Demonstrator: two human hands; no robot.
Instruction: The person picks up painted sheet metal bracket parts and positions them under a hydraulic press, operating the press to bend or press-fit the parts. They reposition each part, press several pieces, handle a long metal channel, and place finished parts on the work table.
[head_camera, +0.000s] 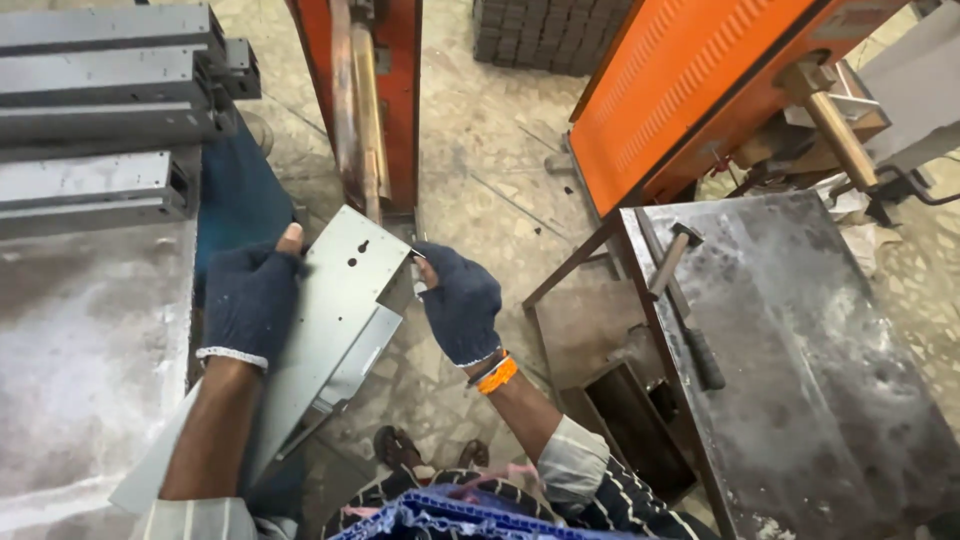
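Both gloved hands, left hand (250, 300) and right hand (458, 300), grip a bent metal panel (335, 310) before an orange machine post (368, 100); a hammer (685, 300) lies on the steel counter (820, 380) to the right.

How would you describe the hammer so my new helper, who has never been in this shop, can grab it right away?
Start at the grey steel table right of the gloved right hand, below the orange machine housing. The hammer lies along the table's left edge, metal head pointing toward the orange machine and dark grip toward the person. It is the only loose tool lying on that tabletop.
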